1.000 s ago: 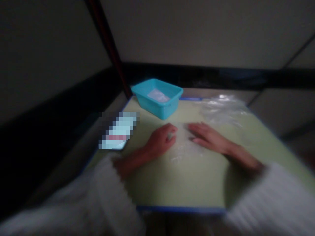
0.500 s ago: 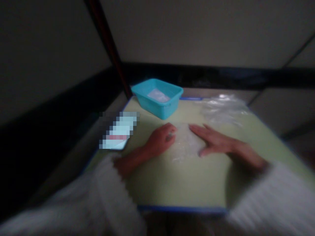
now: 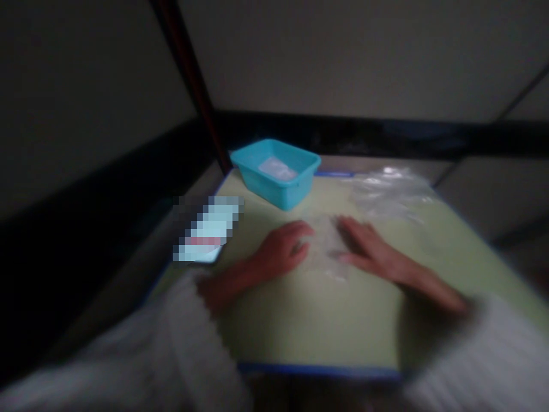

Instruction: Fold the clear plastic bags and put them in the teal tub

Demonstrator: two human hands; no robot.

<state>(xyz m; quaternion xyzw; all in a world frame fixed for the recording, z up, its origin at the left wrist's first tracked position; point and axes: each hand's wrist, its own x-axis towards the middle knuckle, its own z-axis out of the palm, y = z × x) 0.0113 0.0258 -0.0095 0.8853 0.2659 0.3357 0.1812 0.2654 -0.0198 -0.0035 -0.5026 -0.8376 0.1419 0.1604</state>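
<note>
A clear plastic bag (image 3: 323,252) lies flat on the yellow-green table (image 3: 317,320) between my two hands. At its left side is my left hand (image 3: 285,247), fingers curved and parted from the thumb, with nothing visible between them. My right hand (image 3: 369,247) rests at the bag's right side, its fingers stretched out and the thumb spread toward the bag. Dim light and blur hide whether the fingertips press on the plastic.
A turquoise basket (image 3: 274,191) with a pale, flat packet (image 3: 277,168) inside stands at the back left. More clear plastic bags (image 3: 392,191) lie crumpled at the back right. A lit phone (image 3: 210,229), partly pixelated, sits at the table's left edge.
My left hand has opened from a closed pinch into parted, curved fingers. The right hand's fingers and thumb have shifted slightly, and the bag's near edge looks differently creased.
</note>
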